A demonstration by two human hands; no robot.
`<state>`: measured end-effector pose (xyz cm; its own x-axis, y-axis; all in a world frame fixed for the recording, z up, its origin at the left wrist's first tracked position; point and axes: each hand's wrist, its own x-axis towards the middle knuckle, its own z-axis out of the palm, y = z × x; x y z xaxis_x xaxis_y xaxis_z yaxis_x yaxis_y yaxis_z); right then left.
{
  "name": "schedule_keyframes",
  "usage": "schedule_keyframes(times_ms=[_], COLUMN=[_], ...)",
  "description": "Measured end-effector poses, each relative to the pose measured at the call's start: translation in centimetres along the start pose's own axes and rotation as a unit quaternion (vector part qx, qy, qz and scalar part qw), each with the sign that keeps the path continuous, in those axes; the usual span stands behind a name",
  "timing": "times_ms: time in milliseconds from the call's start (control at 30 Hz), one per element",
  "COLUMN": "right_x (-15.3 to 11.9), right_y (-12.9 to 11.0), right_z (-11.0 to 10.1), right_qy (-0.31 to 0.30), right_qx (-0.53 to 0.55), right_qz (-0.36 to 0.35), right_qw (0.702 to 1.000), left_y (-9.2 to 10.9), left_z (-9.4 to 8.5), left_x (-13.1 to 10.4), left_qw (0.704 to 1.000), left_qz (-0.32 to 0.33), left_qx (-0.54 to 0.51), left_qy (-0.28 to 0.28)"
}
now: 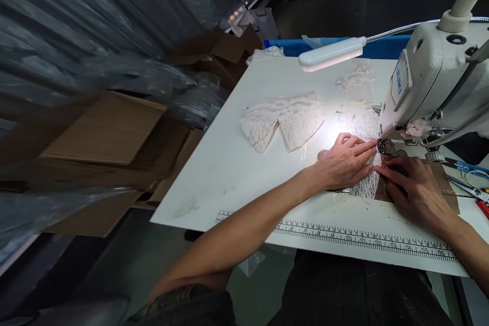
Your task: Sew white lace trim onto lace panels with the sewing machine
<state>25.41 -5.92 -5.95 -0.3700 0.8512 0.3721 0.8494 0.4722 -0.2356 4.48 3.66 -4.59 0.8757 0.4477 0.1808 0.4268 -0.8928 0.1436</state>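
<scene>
A strip of white lace fabric [367, 187] lies under the needle area of a white sewing machine [424, 79], lit brightly by the machine lamp. My left hand [346, 159] rests flat on the lace, fingers stretched toward the presser foot [384, 146]. From the other side, my right hand [414, 188] has its fingers bent and pinches the lace at its right edge, close to the left fingertips. Part of the lace is hidden beneath the left hand. Another lace piece [284, 118], with two pointed ends, lies to the left on the table.
The white table [198, 183] carries a printed ruler [344, 237] along its front edge. Scissors [468, 187] and blue-handled snips [468, 165] lie at the right. A lamp head [332, 54] hangs over the table's back. Cardboard boxes [105, 125] and plastic bags stand to the left.
</scene>
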Motion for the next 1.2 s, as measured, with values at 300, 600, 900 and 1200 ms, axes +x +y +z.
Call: schedule_keyframes(times_ms=[300, 600, 900, 1200], right_x=[0.0, -0.2, -0.1, 0.8], right_y=[-0.2, 0.3, 0.0, 0.4], right_z=[0.2, 0.5, 0.5, 0.3], right_qy=[0.028, 0.052, 0.05, 0.034], right_qx=[-0.01, -0.016, -0.022, -0.06], right_qz=[-0.005, -0.037, -0.02, -0.021], right_qw=[1.0, 0.998, 0.998, 0.997], left_y=[0.4, 0.8, 0.7, 0.9], left_z=[0.3, 1.0, -0.4, -0.1], left_x=[-0.1, 0.2, -0.4, -0.2], left_qw=[0.999, 0.989, 0.998, 0.996], left_qz=[0.007, 0.057, 0.046, 0.012], left_qx=[0.038, 0.094, 0.038, 0.074], left_qy=[0.03, 0.101, 0.035, 0.046])
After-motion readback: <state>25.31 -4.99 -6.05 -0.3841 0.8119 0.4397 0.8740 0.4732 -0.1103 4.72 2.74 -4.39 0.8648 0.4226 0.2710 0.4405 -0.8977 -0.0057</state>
